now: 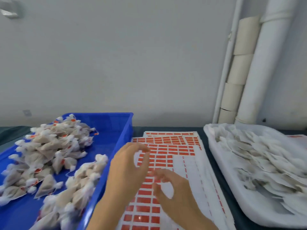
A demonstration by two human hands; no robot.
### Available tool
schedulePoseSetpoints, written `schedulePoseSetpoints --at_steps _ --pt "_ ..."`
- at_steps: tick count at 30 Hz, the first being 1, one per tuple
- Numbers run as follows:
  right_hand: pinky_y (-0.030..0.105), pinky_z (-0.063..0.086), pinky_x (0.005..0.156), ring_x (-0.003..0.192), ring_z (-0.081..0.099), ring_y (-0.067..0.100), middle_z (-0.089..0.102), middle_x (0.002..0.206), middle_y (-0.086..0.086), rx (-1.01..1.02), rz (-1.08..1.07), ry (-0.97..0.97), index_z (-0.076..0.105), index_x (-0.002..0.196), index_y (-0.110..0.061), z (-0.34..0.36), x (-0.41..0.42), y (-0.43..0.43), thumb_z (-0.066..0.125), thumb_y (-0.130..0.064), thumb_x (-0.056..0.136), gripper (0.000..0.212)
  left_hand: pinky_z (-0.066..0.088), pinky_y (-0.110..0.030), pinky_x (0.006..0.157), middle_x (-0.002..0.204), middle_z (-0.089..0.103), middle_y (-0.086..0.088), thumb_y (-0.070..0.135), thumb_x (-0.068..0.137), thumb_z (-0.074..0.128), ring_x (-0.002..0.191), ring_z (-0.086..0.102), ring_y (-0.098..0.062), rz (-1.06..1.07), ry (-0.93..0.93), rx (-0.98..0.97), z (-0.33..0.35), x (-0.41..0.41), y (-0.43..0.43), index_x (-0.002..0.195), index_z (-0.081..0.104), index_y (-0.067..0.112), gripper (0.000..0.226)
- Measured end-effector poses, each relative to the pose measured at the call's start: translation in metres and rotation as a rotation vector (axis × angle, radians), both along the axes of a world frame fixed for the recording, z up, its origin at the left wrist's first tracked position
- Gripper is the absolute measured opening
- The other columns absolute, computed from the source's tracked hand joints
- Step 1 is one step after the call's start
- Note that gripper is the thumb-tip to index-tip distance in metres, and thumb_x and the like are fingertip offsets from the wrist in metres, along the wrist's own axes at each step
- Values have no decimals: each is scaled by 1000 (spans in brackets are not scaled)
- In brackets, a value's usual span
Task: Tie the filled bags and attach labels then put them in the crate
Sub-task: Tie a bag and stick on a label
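Task in progress. Many tied, labelled bags (49,155) fill the blue crate (119,130); flat bags (257,155) still wait in the white tray (214,151). My left hand (127,165) and right hand (172,193) curl over the label sheets (174,146); I cannot tell whether either is pinching a label.

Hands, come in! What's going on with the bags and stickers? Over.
Left hand and right hand over label sheets, fingers curled; blur hides any grip. Tied bags piled in blue crate, flat bags in white tray. Path to crate open.
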State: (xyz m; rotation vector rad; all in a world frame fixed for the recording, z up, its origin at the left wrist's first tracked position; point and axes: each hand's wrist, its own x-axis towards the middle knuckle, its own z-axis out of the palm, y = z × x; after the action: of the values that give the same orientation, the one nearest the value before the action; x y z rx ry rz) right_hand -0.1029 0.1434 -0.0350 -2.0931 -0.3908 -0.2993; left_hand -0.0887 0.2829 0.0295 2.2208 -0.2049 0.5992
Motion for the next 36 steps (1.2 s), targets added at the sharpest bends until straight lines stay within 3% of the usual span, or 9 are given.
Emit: schedulePoseSetpoints --at_steps 3,7,11,15,18,21,28,32,36 --pt "10 49 71 84 63 1 67 92 -28 12 -144 -79 65 96 -41 17 -22 -67 70 -16 84 28 47 -8 72 92 56 30 32 87 66 87 57 8 -221 94 21 -4 6 -61 85 54 48 21" --pt "5 45 61 73 63 -1 67 82 -26 -148 -382 -143 72 88 -32 35 -30 -149 69 -12 82 22 49 -8 72 95 59 25 31 90 64 85 59 2 -447 150 64 -25 21 -141 96 64 39 10" --pt "12 47 64 70 61 -2 68 81 -20 -371 -572 114 71 96 -29 30 -14 -216 69 -19 84 16 49 -18 85 110 64 9 19 92 59 96 58 -5 -605 130 161 -43 36 -203 109 68 26 20" --pt "31 54 73 79 64 10 69 88 -5 -613 -539 404 63 97 -32 18 8 -243 67 -32 79 19 41 -34 92 114 63 -9 8 89 56 108 55 -27 -593 112 547 -46 55 -249 114 66 13 28" --pt "19 46 57 69 60 0 67 78 -13 -735 -485 534 63 91 -34 15 21 -238 66 -47 72 23 35 -36 98 118 59 -12 19 91 56 112 50 -30 -527 106 898 -47 63 -271 119 59 13 29" --pt "16 37 48 66 60 1 68 75 -13 -777 -523 481 66 85 -29 10 30 -233 63 -48 73 23 34 -34 97 121 56 -11 24 93 53 115 49 -28 -493 115 1013 -52 70 -281 122 55 10 32" --pt "17 29 41 45 46 10 50 45 -4 -683 -607 358 55 47 -19 7 41 -239 60 -18 76 30 44 -31 73 99 60 -12 5 88 58 97 61 -28 -494 160 796 -47 79 -280 87 60 7 2" --pt "23 48 58 63 61 7 67 63 -8 -403 -640 166 73 72 -27 1 37 -249 65 -21 85 17 54 -36 82 102 65 -12 3 90 55 91 63 -28 -517 174 544 -48 82 -272 100 69 6 17" --pt "21 45 63 65 61 4 66 64 -15 -296 -670 25 75 76 -21 -1 36 -251 70 -18 84 10 54 -38 87 105 68 -10 7 94 54 94 64 -27 -560 205 400 -47 87 -265 105 71 9 21"
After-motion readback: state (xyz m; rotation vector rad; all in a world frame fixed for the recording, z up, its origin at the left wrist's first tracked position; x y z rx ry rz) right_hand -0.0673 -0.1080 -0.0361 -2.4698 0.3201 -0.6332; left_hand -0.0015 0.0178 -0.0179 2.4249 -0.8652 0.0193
